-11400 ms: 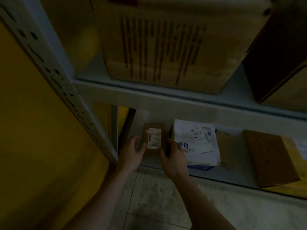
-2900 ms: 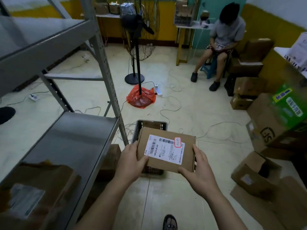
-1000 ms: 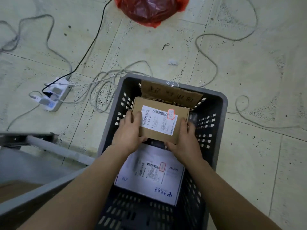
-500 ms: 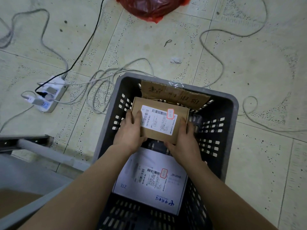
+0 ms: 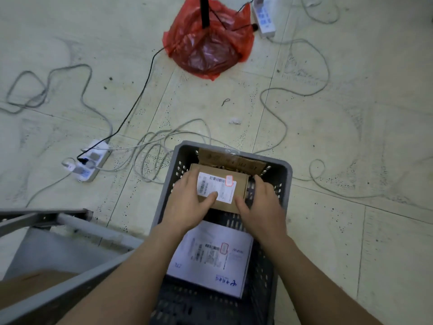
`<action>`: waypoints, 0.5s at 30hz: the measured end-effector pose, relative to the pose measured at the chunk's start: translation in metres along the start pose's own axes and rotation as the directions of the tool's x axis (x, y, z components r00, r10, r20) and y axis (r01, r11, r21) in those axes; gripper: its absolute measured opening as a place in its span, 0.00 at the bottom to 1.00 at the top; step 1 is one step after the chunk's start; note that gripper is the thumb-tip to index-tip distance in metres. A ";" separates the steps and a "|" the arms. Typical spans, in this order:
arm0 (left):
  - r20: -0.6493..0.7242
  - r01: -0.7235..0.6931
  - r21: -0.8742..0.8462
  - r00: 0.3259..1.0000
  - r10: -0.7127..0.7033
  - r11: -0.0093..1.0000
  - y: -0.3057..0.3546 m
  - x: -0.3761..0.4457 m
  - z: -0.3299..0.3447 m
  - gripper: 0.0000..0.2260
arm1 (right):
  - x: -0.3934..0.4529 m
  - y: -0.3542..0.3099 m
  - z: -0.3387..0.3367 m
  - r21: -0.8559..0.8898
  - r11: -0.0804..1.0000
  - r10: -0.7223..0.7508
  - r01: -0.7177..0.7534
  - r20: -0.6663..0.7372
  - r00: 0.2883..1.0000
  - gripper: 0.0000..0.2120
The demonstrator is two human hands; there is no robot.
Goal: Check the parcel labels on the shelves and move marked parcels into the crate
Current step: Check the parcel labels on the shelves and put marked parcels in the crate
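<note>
A dark grey perforated crate (image 5: 287, 177) stands on the floor below me. Inside its far half is a brown cardboard parcel (image 5: 241, 186) with a white label and a red mark at the label's corner. My left hand (image 5: 187, 202) holds its left side, thumb lying on the label. My right hand (image 5: 262, 207) holds its right side, thumb at the near edge. A white parcel (image 5: 210, 256), its label also marked red, lies flat in the crate's near half. Another cardboard box (image 5: 232, 159) leans against the crate's far wall.
A grey metal shelf frame (image 5: 70, 221) juts in at lower left, with a cardboard box (image 5: 28, 285) on it. Loose cables and a power strip (image 5: 91, 160) lie left of the crate. A red plastic bag (image 5: 208, 48) wraps a stand's base farther off.
I took the parcel off the shelf, carried it to the crate and lowered it in. Over the last half second it sank deeper and my left thumb slid onto the label.
</note>
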State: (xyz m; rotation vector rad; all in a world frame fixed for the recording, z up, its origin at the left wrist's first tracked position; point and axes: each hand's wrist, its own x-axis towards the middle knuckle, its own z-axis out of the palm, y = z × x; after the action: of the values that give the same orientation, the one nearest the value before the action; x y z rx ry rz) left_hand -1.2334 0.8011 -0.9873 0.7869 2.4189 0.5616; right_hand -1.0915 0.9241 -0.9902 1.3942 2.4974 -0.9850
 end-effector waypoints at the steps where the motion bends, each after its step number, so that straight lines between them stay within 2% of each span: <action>1: -0.021 0.001 -0.054 1.000 -0.002 0.999 0.009 -0.008 -0.010 0.34 | -0.008 -0.007 -0.014 0.014 1.000 -0.003 0.003 -0.016 1.000 0.34; 7: -0.173 -0.053 -0.300 0.985 0.001 0.952 0.078 -0.067 -0.085 0.27 | -0.064 -0.058 -0.103 0.141 0.988 -0.044 0.064 -0.146 0.988 0.30; 11: -0.237 -0.073 -0.413 0.971 -0.030 0.908 0.122 -0.110 -0.140 0.25 | -0.110 -0.095 -0.164 0.205 0.975 -0.042 0.088 -0.219 0.975 0.30; 15: -0.328 -0.155 -0.490 0.945 -0.017 0.858 0.173 -0.162 -0.205 0.22 | -0.164 -0.132 -0.225 0.275 0.952 -0.055 0.132 -0.270 0.961 0.30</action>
State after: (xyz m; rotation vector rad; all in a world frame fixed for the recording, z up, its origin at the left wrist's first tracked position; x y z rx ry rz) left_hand -1.1727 0.7829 -0.6802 0.5818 2.3454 1.3902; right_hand -1.0574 0.8906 -0.6860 1.5908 2.7149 -1.3138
